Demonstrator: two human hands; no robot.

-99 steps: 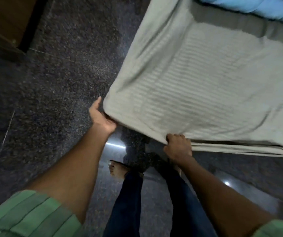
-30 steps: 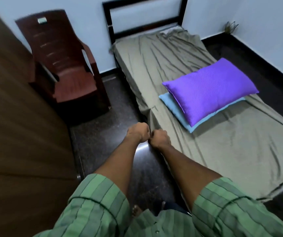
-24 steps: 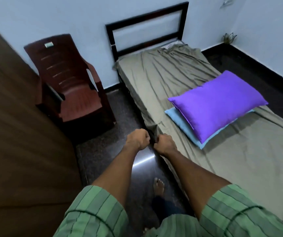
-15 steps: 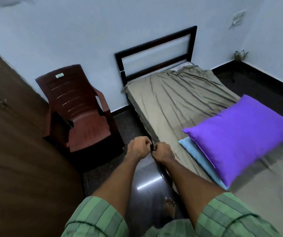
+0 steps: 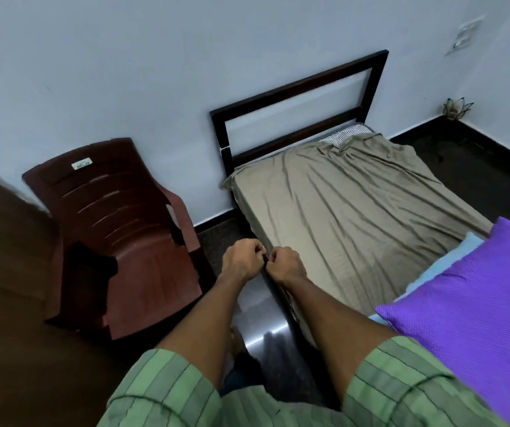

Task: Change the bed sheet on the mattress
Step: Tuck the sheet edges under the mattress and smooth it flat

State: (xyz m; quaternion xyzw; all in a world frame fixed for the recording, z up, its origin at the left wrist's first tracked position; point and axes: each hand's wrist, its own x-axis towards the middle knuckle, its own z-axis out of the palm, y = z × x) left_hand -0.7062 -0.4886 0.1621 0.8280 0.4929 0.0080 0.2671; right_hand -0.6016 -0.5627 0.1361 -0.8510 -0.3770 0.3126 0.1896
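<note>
Both fists meet at the bed's near edge: left hand (image 5: 242, 261) and right hand (image 5: 286, 264) each hold a tight grip on the olive bed sheet's (image 5: 349, 223) hem. It covers the mattress toward two o'clock, wrinkled (far corner untucked). Judging by this, pulling taut, then tucking under.

A dark red plastic chair (image 5: 118, 238) stood against the pale wall (image 5: 124, 63), a small label on its backrest. A wooden panel (image 5: 4, 303), perhaps a door, filled the left edge, blurred. The floor (image 5: 478, 167) was dark and glossy. A switch plate (image 5: 464, 38) sat high on the wall, and a small flower-shaped ornament (image 5: 458, 107) stood in the far corner.
</note>
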